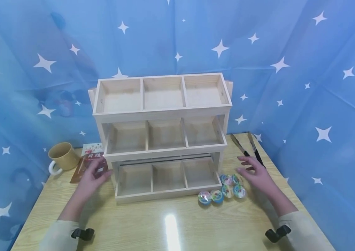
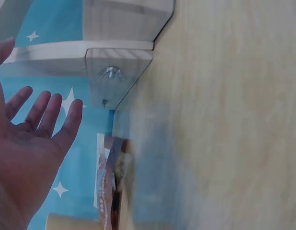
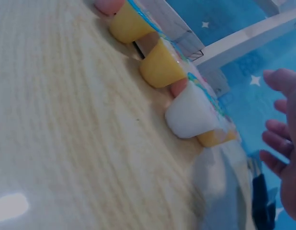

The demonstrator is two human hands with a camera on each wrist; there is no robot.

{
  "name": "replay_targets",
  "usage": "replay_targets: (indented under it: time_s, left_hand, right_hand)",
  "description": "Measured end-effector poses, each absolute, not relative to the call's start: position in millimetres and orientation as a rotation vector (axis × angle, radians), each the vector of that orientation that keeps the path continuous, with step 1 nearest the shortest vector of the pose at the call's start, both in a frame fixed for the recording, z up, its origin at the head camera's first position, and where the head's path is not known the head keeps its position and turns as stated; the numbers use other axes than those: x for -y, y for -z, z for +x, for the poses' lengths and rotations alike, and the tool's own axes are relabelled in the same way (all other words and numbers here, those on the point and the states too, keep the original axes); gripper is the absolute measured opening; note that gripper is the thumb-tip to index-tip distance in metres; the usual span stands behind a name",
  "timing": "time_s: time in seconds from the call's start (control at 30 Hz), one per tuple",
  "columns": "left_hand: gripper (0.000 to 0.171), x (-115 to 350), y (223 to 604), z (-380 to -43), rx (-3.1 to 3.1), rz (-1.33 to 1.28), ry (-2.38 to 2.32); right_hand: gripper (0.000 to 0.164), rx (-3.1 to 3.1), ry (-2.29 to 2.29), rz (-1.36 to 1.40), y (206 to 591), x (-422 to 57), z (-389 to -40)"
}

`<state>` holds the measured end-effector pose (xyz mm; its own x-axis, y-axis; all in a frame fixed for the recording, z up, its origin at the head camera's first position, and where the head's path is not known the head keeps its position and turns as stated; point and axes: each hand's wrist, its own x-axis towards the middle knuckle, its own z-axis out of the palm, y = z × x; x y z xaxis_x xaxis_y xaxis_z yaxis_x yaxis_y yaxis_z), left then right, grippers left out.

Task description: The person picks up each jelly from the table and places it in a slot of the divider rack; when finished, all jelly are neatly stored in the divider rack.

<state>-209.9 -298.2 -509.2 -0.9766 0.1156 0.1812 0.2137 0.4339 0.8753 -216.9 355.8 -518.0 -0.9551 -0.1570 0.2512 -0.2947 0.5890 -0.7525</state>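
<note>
A whitewashed wooden three-tier rack [image 1: 164, 113] stands at the back of the table, each tier split into three bare compartments. My left hand [image 1: 92, 177] hovers by the rack's left side, fingers spread and holding nothing. In the left wrist view that hand [image 2: 33, 139] shows its palm beside the rack's leg [image 2: 117, 72], which carries a wing nut. On the other side my right hand [image 1: 255, 174], also holding nothing, is raised just right of several small jelly cups [image 1: 227, 191]. The right wrist view shows its loosely bent fingers [image 3: 277, 136] past a white cup [image 3: 191, 112].
A tan mug [image 1: 64, 157] with a white handle stands at the far left, next to a brown and white packet [image 1: 81, 167]. Two dark-handled tools [image 1: 255, 148] lie behind the right hand. A blue star-patterned curtain [image 1: 171, 38] surrounds the wooden table [image 1: 133, 223].
</note>
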Motion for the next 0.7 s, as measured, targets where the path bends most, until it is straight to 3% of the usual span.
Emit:
replay_targets:
  time_s: [0.7]
  left_hand:
    - [0.072,288.6,523.8,-209.5,2.510,-0.279,1.781]
  right_hand:
    - [0.055,2.909,-1.114,0.343,522.8,-350.2,-201.2]
